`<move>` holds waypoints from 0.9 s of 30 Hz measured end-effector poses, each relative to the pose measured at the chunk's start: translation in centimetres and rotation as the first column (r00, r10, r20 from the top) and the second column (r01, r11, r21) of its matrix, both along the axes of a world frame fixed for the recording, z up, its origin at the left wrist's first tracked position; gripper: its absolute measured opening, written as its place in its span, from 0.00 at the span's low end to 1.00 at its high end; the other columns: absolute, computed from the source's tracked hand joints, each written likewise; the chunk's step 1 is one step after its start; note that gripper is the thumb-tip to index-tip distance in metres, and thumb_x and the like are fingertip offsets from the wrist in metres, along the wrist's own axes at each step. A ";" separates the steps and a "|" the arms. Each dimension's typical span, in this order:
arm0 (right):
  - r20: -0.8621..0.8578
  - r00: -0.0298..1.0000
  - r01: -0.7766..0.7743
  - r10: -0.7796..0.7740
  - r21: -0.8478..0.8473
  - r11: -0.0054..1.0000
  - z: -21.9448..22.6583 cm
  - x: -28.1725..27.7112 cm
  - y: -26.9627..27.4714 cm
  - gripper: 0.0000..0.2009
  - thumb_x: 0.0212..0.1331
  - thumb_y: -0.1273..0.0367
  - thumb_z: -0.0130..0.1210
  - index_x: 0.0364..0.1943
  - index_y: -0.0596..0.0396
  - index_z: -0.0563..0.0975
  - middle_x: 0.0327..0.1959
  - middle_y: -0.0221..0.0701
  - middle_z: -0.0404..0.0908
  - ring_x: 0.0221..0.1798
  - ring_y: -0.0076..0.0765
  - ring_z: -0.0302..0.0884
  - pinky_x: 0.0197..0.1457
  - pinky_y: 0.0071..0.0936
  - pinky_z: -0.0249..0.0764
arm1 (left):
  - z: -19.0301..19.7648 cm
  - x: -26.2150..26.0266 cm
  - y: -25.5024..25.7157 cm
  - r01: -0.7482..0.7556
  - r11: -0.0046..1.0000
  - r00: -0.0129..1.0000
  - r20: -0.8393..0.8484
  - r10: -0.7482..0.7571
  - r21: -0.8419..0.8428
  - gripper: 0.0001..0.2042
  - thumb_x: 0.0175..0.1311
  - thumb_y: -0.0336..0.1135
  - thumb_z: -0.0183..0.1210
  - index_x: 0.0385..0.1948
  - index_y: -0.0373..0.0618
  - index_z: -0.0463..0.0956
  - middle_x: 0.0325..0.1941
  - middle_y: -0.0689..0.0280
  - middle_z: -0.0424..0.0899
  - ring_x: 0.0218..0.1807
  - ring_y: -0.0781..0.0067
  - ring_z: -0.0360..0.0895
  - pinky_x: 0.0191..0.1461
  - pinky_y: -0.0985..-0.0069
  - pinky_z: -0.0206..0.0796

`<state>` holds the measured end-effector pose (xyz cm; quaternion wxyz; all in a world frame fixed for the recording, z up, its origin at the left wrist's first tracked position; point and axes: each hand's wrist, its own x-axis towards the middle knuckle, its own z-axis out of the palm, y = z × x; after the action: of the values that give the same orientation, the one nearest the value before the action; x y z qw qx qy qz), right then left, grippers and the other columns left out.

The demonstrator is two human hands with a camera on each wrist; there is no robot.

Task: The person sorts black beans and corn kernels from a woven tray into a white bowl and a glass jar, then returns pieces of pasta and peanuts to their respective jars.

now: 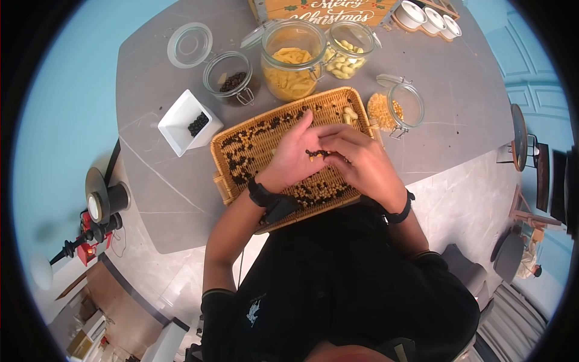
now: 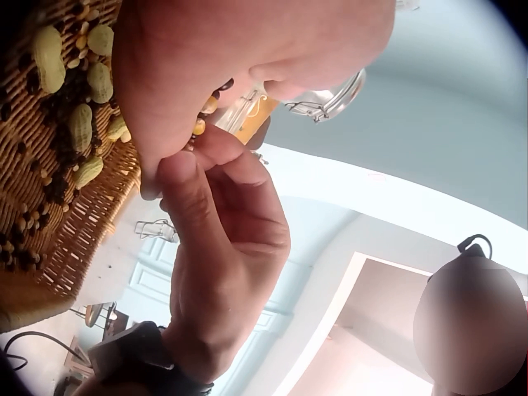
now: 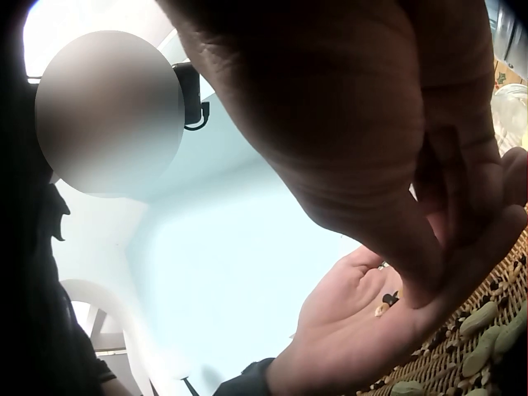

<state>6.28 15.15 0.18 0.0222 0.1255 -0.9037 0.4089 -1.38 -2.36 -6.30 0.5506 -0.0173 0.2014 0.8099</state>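
Note:
Over the wicker tray (image 1: 259,142) my left hand (image 1: 294,154) is held palm up, fingers extended. Black beans and yellow corn kernels (image 1: 316,155) lie on its palm, and a few kernels (image 2: 200,126) show at its edge in the left wrist view. My right hand (image 1: 365,166) reaches across from the right, its bent fingers and thumb touching the left palm among the beans. In the right wrist view its thumb comes down beside a black bean (image 3: 391,299). I cannot tell whether the fingertips pinch one. Mixed beans and kernels, plus several peanuts (image 1: 350,116), lie in the tray.
Behind the tray stand open glass jars of dark beans (image 1: 232,81), yellow pasta (image 1: 292,72) and peanuts (image 1: 345,60). A corn jar (image 1: 386,110) lies tipped at the right. At the left, a white square bowl (image 1: 175,130) holds black beans. White ramekins (image 1: 434,21) stand far right.

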 end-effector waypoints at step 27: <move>-0.024 0.999 0.030 -0.029 0.051 0.998 -1.8 0.0 -1.4 0.09 0.63 0.73 0.66 0.45 0.58 0.83 0.44 0.40 0.85 0.44 0.55 0.85 0.46 0.44 0.81 | 0.1 0.0 0.2 -0.096 0.995 0.994 -0.053 0.095 -0.012 0.43 0.86 0.64 0.29 0.76 0.25 0.62 0.79 0.42 0.70 0.83 0.47 0.64 0.88 0.52 0.52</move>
<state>6.27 13.73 -1.66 0.0357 0.1173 -0.9153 0.3837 -1.37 -2.14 -6.18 0.5056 -0.0100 0.2206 0.8340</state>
